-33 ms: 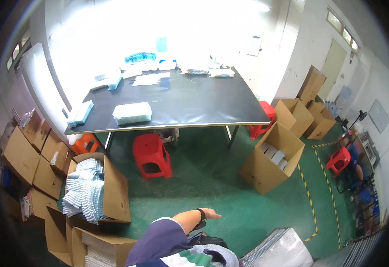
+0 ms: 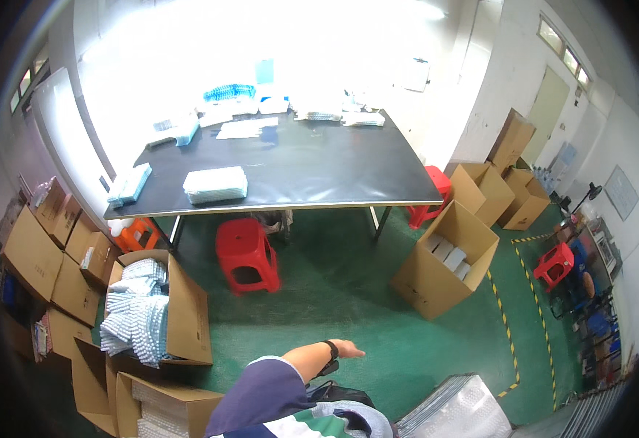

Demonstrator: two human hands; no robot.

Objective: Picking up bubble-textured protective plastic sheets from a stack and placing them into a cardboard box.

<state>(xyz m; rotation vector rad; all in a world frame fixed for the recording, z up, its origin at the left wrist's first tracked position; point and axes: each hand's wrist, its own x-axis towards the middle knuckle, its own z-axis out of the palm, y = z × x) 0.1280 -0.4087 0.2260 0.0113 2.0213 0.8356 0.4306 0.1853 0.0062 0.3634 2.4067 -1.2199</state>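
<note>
My left hand (image 2: 350, 350) reaches across in front of my body, above the green floor (image 2: 319, 292). A dark band (image 2: 332, 350) circles its wrist, and a purple sleeve (image 2: 265, 394) covers the upper arm. Nothing shows in this hand, and the fingers are too small and foreshortened to read. My right hand is out of view. Below and to the right of my left hand lies a stack of clear plastic sheets or trays (image 2: 454, 412). Left of my arm, an open carton (image 2: 192, 321) holds a heap of pale blue bumpy plastic trays (image 2: 137, 314).
Ahead stands a black-topped table (image 2: 319, 160) bearing a tray stack (image 2: 216, 185) and other plastic piles. A red stool (image 2: 246, 255) stands by its front edge. An open carton (image 2: 425, 288) with white boxes is at right, near striped floor tape (image 2: 508, 343). Another carton (image 2: 195, 401) stands lower left.
The surroundings sit a few pixels further left in the picture. My left hand has barely moved.
</note>
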